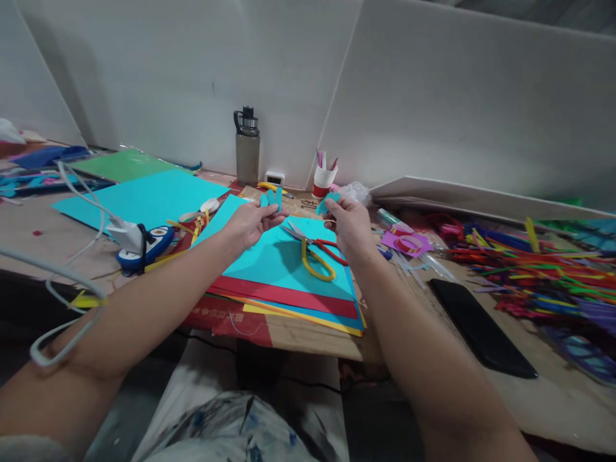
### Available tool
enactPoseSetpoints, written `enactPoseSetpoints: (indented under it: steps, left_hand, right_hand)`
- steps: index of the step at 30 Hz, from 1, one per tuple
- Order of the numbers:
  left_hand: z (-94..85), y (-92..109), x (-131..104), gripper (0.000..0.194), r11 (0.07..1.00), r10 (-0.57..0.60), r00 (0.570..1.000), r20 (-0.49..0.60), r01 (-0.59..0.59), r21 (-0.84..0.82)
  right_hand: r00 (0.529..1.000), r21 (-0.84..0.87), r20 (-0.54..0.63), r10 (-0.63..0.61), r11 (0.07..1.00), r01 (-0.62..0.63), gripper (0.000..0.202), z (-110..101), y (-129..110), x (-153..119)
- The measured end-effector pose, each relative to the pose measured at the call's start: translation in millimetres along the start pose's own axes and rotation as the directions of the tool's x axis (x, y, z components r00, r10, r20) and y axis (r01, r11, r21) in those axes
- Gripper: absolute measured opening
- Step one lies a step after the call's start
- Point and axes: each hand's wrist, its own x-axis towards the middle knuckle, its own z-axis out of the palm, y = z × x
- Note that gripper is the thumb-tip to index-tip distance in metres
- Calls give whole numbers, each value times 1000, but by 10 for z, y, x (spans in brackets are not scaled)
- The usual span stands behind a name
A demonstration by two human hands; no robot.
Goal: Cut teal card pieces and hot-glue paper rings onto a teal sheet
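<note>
Small cut turquoise paper pieces (273,198) are pinched in the fingers of my left hand (250,222). My right hand (352,226) grips another small turquoise piece (327,203), held apart from the left one. Both hands are above a stack of coloured sheets, with a turquoise sheet (255,260) on top and red (289,296), blue and yellow edges showing at the front. On the stack, between the hands, lie open scissors (304,239) with one yellow and one red handle.
At the back stand a bottle (248,154) and a cup of pens (323,179). A glue gun (144,250) and white cables lie left, beside a turquoise sheet (139,199). A black phone (481,327) and a heap of coloured strips (539,263) lie right.
</note>
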Motion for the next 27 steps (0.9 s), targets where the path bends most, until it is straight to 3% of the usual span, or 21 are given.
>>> enactPoseSetpoints:
  steps: [10, 21, 27]
  left_hand:
    - [29, -233, -70, 15, 987, -106, 989, 99, 93, 129]
    - [0, -366, -59, 17, 985, -37, 990, 138, 13, 173]
    - [5, -337, -47, 17, 990, -4, 996, 88, -8, 141]
  right_hand:
    - [978, -89, 190, 87, 994, -71, 21, 149, 115, -124]
    - [971, -51, 200, 130, 991, -122, 22, 208, 216, -153]
    - [976, -49, 188, 114, 993, -107, 22, 223, 194, -181]
